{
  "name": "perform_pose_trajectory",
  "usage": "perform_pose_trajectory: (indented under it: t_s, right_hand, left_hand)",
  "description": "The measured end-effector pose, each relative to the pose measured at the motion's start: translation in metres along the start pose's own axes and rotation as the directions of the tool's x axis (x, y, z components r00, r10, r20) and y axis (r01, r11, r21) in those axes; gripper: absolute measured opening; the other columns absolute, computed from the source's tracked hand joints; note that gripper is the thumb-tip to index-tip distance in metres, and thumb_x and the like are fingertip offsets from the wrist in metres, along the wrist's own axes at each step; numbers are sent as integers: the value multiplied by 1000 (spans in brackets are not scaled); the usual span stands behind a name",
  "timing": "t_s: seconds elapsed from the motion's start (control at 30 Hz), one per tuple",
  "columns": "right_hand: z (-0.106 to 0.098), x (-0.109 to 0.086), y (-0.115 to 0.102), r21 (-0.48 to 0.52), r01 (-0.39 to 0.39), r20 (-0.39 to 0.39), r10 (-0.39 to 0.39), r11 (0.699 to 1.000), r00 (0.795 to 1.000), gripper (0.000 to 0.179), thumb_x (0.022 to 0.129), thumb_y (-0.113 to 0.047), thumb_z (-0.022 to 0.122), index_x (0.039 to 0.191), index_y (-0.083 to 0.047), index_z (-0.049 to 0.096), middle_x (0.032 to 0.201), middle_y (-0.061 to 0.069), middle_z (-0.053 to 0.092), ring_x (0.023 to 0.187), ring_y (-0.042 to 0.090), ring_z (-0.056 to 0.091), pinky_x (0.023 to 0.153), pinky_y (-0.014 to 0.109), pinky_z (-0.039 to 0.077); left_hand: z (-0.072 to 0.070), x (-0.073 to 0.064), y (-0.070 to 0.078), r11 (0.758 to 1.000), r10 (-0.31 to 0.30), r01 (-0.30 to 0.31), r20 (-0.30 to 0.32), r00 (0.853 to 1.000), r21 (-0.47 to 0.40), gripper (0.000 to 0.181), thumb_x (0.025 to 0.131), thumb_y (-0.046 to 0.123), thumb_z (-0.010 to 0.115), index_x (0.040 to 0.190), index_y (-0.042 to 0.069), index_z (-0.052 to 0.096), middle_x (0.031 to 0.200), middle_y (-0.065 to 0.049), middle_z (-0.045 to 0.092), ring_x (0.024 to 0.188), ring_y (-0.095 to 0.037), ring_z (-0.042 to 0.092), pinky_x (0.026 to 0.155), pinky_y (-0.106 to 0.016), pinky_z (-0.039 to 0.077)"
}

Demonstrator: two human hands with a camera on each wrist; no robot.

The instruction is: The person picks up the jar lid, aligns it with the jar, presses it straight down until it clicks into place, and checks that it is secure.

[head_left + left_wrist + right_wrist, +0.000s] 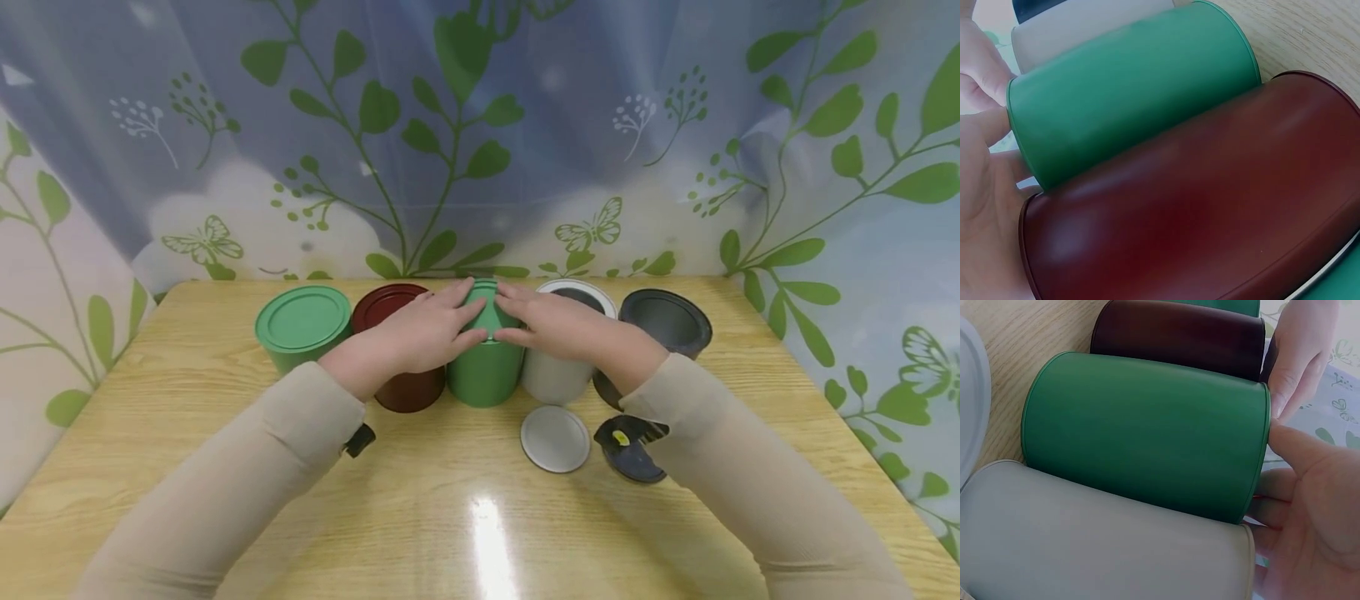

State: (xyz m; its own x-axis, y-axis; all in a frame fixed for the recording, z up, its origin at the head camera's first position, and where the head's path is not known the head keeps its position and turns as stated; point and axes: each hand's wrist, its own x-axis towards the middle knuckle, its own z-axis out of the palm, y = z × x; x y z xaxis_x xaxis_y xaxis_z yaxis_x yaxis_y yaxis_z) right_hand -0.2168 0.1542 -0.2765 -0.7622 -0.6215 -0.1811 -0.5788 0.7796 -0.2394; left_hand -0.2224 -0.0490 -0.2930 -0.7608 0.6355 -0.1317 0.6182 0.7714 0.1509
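In the head view a green canister (pixel 485 377) stands upright in the middle of a row, a green lid (pixel 491 312) on its top. From the left, my left hand (pixel 422 335) lies over that lid with straight fingers, its palm side above the dark red canister (pixel 409 392). My right hand (pixel 558 323) meets it from the right, fingertips on the same lid, above the white canister (pixel 551 382). Both wrist views show thumbs and fingers at the rim of the green canister (pixel 1135 94), (pixel 1147 434). The hands hide part of the lid.
Another lidded green canister (pixel 303 321) stands at the row's left end. A black canister (pixel 666 321), open on top, is at the right end. In front lie a white lid (pixel 556 439) and a dark lid (pixel 636 463) on the wooden table (pixel 405 517). A patterned curtain (pixel 525 167) hangs behind.
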Motion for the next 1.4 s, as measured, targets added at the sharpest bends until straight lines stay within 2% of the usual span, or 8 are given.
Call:
perform_pose_trajectory:
  t_s: [0.47, 0.77, 1.2, 1.4]
  right_hand:
    - [6, -4, -2, -8, 19, -27, -20, 1000, 999, 61, 99, -36, 44, 144, 1, 26, 152, 18, 14, 139, 29, 15, 110, 42, 20]
    - [5, -3, -3, -33, 6, -16, -7, 999, 1000, 62, 98, -37, 45, 145, -1, 26, 152, 16, 14, 139, 29, 17, 110, 43, 21]
    - [-2, 0, -4, -58, -1, 17, 2, 998, 1000, 63, 98, -38, 46, 146, -2, 25, 152, 15, 17, 138, 29, 21, 109, 43, 23]
    - [-5, -2, -2, -2, -6, 35, 6, 1000, 999, 63, 98, -38, 46, 147, -4, 23, 153, 12, 15, 136, 29, 26, 107, 44, 27]
  left_hand:
    - [3, -8, 2, 999, 37, -37, -29, 999, 15, 62, 99, 49, 29, 148, 12, 21, 154, -14, 2, 141, -26, 8, 110, -48, 16]
    - [4, -6, 1, 998, 48, -48, -10, 999, 32, 63, 99, 49, 27, 148, 12, 17, 155, -13, 0, 141, -25, 4, 111, -44, 16]
    - [-2, -3, -1, 997, 52, -53, 7, 999, 59, 63, 99, 49, 30, 148, 12, 19, 155, -13, 7, 140, -26, 12, 110, -42, 20]
    - [-6, -4, 0, 999, 42, -42, 3, 999, 25, 65, 98, 49, 34, 149, 11, 17, 155, -12, 10, 139, -26, 19, 109, -40, 24]
